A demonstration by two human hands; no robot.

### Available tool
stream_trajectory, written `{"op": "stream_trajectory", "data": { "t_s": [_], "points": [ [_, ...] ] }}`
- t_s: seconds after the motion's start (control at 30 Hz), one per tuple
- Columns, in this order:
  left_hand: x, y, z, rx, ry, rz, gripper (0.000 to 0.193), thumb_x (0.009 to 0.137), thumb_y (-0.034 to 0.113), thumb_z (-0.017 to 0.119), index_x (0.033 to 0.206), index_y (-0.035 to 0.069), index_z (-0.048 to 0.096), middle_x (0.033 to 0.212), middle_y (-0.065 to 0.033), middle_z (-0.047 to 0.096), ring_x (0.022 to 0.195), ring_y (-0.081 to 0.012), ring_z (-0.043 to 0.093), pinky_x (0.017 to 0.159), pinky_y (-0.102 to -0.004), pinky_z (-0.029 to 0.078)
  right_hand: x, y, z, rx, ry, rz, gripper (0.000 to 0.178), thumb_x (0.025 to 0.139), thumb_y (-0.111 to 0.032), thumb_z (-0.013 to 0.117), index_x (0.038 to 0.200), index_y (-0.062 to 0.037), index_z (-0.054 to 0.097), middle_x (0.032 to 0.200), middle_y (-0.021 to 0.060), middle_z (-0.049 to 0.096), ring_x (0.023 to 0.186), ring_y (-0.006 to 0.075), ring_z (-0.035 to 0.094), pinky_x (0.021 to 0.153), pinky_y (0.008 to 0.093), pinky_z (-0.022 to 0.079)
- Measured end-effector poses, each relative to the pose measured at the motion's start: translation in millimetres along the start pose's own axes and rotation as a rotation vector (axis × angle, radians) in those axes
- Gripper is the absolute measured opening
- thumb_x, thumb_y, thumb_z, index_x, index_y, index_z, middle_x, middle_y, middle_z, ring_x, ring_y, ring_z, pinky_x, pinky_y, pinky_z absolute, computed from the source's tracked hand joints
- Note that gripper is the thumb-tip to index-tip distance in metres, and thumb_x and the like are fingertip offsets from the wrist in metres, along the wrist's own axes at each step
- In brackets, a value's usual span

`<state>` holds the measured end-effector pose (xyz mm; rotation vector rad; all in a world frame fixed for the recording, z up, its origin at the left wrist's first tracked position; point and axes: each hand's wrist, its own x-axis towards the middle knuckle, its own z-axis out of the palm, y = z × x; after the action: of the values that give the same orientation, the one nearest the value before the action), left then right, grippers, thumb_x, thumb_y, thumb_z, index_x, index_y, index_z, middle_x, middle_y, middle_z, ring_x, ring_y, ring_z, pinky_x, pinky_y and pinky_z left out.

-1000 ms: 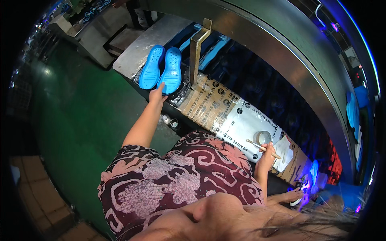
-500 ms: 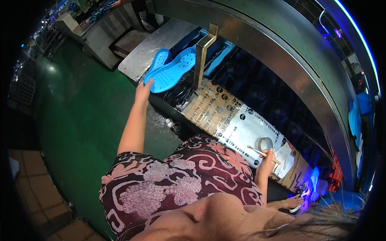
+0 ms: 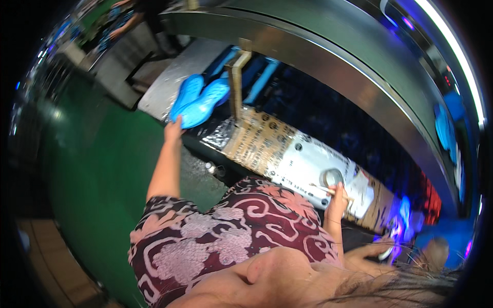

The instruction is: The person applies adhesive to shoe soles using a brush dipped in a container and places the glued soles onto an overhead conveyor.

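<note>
At the end of the bench, my left hand (image 3: 174, 129) is closed on the near ends of a pair of bright blue shoe soles (image 3: 201, 106), which fan apart in a V. Small holes dot their far ends. A slim brush (image 3: 323, 189) with a pale handle is gripped in my right hand (image 3: 336, 201), its tip pointing left. Just beyond that hand, a round clear tub (image 3: 331, 178) rests on a white sheet (image 3: 294, 167). Motion blurs the finger details.
Taped brown cardboard (image 3: 259, 134) covers the bench edge. An upright metal bracket (image 3: 235, 84) stands by the soles, below a long curved metal housing (image 3: 308, 54). More blue strips (image 3: 262, 79) lie on the dark conveyor. Another person's hand (image 3: 379, 249) is at lower right.
The view has shifted, moving the bench leftward in the picture. My left hand and the soles are a little nearer to me. The brush stays in my right hand beside the tub.
</note>
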<state>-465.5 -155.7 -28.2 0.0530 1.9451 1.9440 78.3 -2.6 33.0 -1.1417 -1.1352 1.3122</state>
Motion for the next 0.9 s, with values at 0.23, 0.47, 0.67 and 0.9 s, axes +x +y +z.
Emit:
{"op": "stream_trajectory", "data": {
  "t_s": [0.23, 0.47, 0.67, 0.9],
  "points": [
    [-111.0, 33.7, -114.4, 0.197, -0.33, -0.206, 0.055, 0.085, 0.026, 0.058, 0.124, -0.008, 0.039, 0.121, -0.015, 0.048, 0.111, -0.0224, 0.047, 0.095, -0.0358, 0.037, 21.4, -1.4, 10.9, 0.003, -0.045, 0.098, 0.033, 0.09, -0.024, 0.049, 0.072, 0.0018, 0.059, 0.064, 0.0059, 0.055, 0.058, 0.0111, 0.047, 0.057, 0.0234, 0.036],
    [-132.0, -6.5, -42.6, 0.099, -0.57, -0.348, 0.049, 0.083, 0.024, 0.061, 0.117, -0.007, 0.045, 0.112, -0.0138, 0.055, 0.101, -0.022, 0.054, 0.09, -0.0353, 0.042, 26.3, -15.1, 11.1, -0.024, -0.131, 0.024, 0.034, 0.09, -0.026, 0.05, 0.072, 0.0005, 0.061, 0.064, 0.0045, 0.056, 0.06, 0.0096, 0.049, 0.059, 0.0212, 0.039],
    [-134.6, -11.1, 23.9, 0.086, -0.577, -0.311, 0.046, 0.084, 0.023, 0.061, 0.115, -0.007, 0.047, 0.11, -0.0137, 0.056, 0.098, -0.0217, 0.056, 0.087, -0.0346, 0.044, 15.5, -5.3, -11.0, 0.004, -0.012, 0.034, 0.035, 0.091, -0.026, 0.047, 0.072, 0.0005, 0.06, 0.064, 0.0036, 0.055, 0.058, 0.0091, 0.048, 0.057, 0.0214, 0.038],
    [-144.9, -17.2, 91.8, 0.365, -0.373, -0.151, 0.043, 0.081, 0.028, 0.063, 0.106, -0.005, 0.056, 0.096, -0.0101, 0.06, 0.08, -0.0178, 0.058, 0.076, -0.0319, 0.046, 12.5, -2.5, -22.9, 0.027, 0.018, 0.04, 0.035, 0.091, -0.025, 0.047, 0.073, 0.0017, 0.06, 0.063, 0.0041, 0.055, 0.058, 0.0091, 0.048, 0.057, 0.0216, 0.037]
  ]
}}
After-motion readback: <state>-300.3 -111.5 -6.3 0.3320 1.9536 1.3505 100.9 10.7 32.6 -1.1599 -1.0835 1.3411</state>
